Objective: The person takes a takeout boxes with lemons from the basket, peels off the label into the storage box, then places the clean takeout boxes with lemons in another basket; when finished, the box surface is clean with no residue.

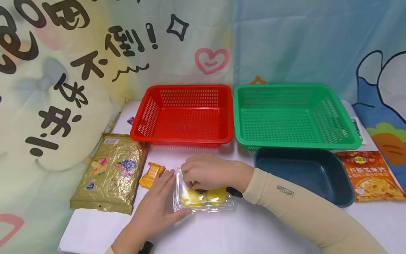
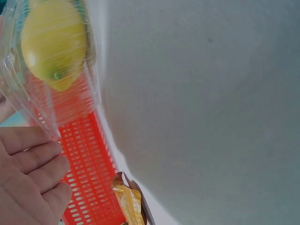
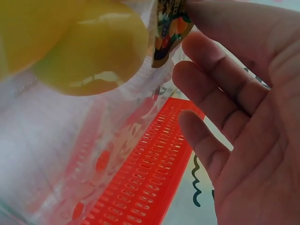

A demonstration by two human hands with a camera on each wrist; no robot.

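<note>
A clear plastic box [image 1: 229, 205] holding yellow lemons [image 1: 191, 199] lies on the white table in front of the red basket. My left hand [image 1: 157, 208] touches the box's left side with extended fingers, its thumb along the front edge. In the left wrist view, a lemon [image 2: 54, 42] shows through the plastic above the left hand [image 2: 33, 173]. Over the lid, my right hand [image 1: 210, 173] has its fingers bent. The right wrist view shows its thumb and forefinger pinching a dark label [image 3: 171, 33] printed with fruit; their tips are partly cut off there.
A red basket [image 1: 182, 141] and a green basket [image 1: 298, 145] stand at the back. A navy tray [image 1: 347, 192] lies under the right forearm, beside an orange snack bag [image 1: 372, 176]. To the left are a large gold bag [image 1: 109, 173] and a small orange packet [image 1: 152, 174].
</note>
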